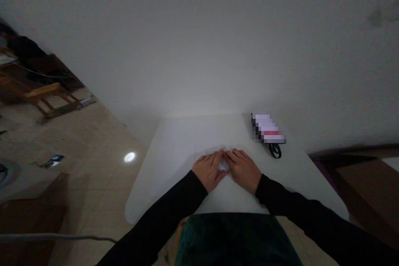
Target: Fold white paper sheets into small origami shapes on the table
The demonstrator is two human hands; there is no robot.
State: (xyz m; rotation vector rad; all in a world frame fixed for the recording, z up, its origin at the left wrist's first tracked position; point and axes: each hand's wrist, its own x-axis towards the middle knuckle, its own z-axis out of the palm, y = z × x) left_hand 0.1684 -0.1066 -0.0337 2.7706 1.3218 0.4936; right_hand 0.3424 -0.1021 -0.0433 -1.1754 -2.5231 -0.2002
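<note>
Pressing in on a small white wad (223, 165) of paper or tissue, too small and pale to tell which, we hold it on the near middle of the tabletop, between our two hands. Our left hand (208, 170) comes in from the left and our right hand (243, 169) from the right, both palms down and angled toward each other. On each hand the fingers (217, 158) lie close together rather than spread, and the fingertips of both hands meet around the wad and touch it. We cannot tell whether they are pinching it or only pressing on it.

Black sleeves (158, 220) cover our forearms down to the wrists, and a dark green garment (233, 241) shows at the near edge of the view. The white table (183, 174) has rounded corners, and its far side stands against a pale wall (199, 41). Far right on the table, well beyond our right hand, lies a pale packet (267, 128) with a red band, too pixelated to identify, with a black looped cord (274, 150) beside it at its near end.

Left of the table we see a beige tiled floor (93, 145) with a round reflection of light (129, 157) on it, and farther left a low wooden bench (43, 95). Brown furniture (364, 191) stands off to the right.
</note>
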